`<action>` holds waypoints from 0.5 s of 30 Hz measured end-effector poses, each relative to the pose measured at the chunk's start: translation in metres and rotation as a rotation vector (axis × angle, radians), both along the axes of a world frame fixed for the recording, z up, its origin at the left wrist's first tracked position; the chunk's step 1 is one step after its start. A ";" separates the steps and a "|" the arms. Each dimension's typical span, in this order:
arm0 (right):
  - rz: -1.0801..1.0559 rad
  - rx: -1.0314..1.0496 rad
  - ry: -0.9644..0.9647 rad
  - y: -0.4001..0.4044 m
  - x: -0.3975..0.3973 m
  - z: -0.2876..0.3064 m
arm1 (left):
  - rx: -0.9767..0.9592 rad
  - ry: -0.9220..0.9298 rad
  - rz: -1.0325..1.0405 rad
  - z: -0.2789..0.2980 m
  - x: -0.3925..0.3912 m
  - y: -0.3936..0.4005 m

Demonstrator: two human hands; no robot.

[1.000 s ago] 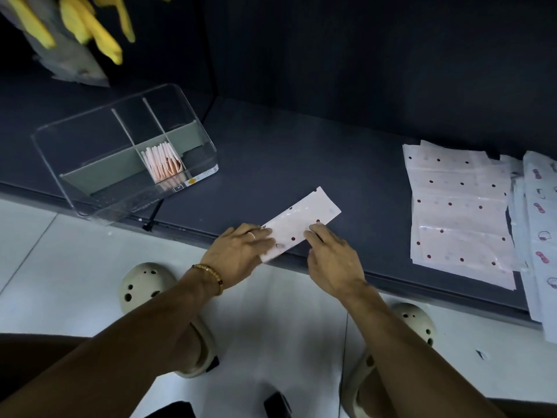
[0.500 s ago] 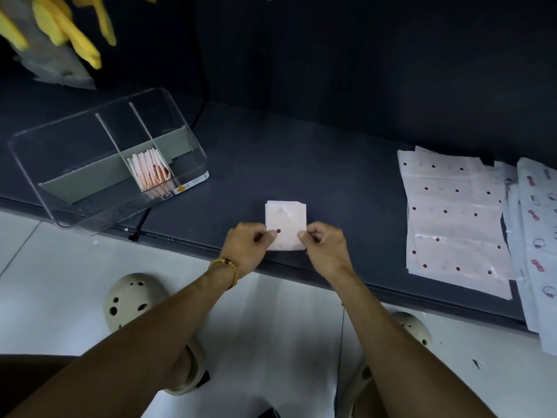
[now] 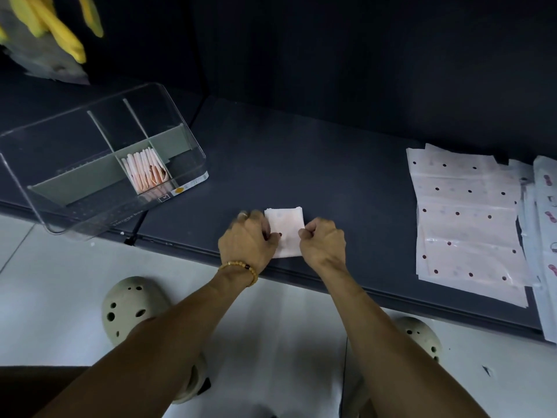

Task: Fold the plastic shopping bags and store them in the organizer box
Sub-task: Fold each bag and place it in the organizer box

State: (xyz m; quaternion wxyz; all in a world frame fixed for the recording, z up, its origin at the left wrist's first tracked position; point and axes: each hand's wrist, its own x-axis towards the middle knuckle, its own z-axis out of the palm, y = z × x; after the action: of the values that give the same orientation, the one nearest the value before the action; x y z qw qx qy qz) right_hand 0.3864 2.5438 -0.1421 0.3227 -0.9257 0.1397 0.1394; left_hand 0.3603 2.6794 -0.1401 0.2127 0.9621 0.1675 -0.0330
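Observation:
A white plastic bag with dark red dots, folded into a small square [image 3: 284, 229], lies near the front edge of the dark shelf [image 3: 301, 164]. My left hand [image 3: 247, 239] pinches its left side and my right hand [image 3: 322, 242] pinches its right side, fingers curled. The clear organizer box [image 3: 187, 128] stands at the left, tilted over the shelf edge, with grey dividers. Several folded bags [image 3: 144, 170] stand upright in one of its middle compartments. A stack of flat, unfolded dotted bags [image 3: 464, 218] lies at the right.
More flat bags with a pink print [image 3: 545, 236] lie at the far right edge. Yellow rubber gloves [image 3: 57, 28] hang at the top left. Below the shelf is a white tiled floor with my two pale clogs [image 3: 129, 303].
The bag went from a long strip to a small square. Both hands now pinch its sides, and the left hand has shifted slightly up along the left edge.

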 end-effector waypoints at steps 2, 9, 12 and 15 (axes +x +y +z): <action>0.009 0.025 -0.013 -0.002 0.001 -0.001 | 0.027 -0.141 -0.136 -0.006 0.003 0.006; 0.156 -0.233 -0.406 -0.009 -0.006 0.009 | 0.300 -0.065 -0.663 -0.014 0.004 0.015; 0.319 -0.399 -0.550 -0.013 -0.039 -0.002 | 0.318 -0.157 -0.564 -0.010 -0.005 0.005; 0.384 -0.408 -0.392 -0.016 -0.066 -0.022 | 0.333 -0.195 -0.503 -0.013 -0.011 -0.001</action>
State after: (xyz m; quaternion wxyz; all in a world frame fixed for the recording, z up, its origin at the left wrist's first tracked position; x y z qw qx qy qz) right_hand 0.3199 2.5279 -0.1637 0.1192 -0.9898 -0.0767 -0.0138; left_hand 0.3489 2.6783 -0.1531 0.0526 0.9936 -0.0936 0.0358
